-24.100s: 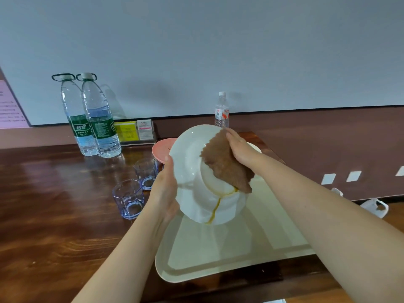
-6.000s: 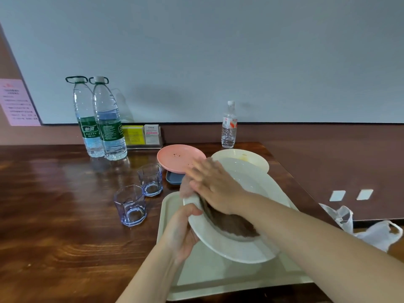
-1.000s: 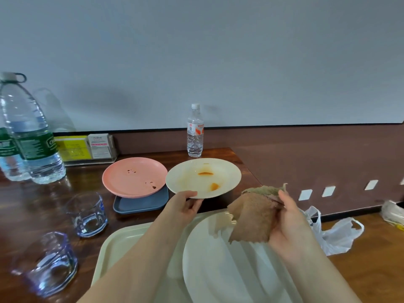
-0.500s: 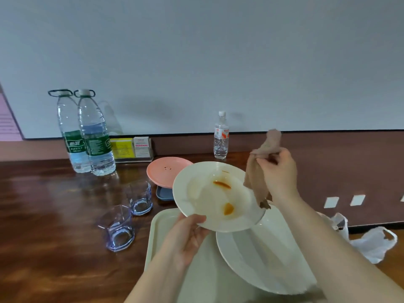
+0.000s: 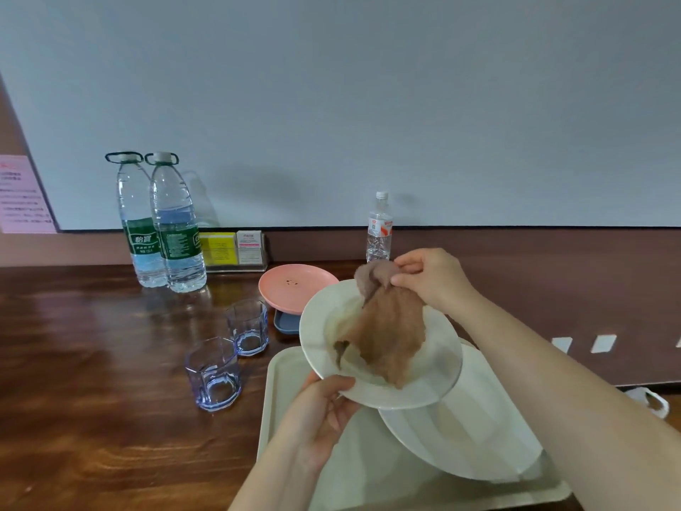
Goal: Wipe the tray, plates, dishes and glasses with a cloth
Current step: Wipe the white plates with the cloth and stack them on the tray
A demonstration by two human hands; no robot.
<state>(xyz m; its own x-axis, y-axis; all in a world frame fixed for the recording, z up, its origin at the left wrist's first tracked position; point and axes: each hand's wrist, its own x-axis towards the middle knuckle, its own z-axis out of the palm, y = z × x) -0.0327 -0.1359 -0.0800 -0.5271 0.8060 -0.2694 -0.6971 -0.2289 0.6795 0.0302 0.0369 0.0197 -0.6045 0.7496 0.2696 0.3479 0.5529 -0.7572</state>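
The cream plate (image 5: 381,363), judged rigid, breakable and slick, is held tilted above the tray (image 5: 287,418) by its near rim, pinched in the left hand (image 5: 324,411), where it is best gripped, while the limp brown cloth (image 5: 387,326), bunched in the right hand (image 5: 431,278), is draped over its face.

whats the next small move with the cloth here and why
Probably press the cloth flat onto the plate and rub. The right hand only pinches its top, so it hangs loosely over the plate, which the left hand holds tilted over the tray.
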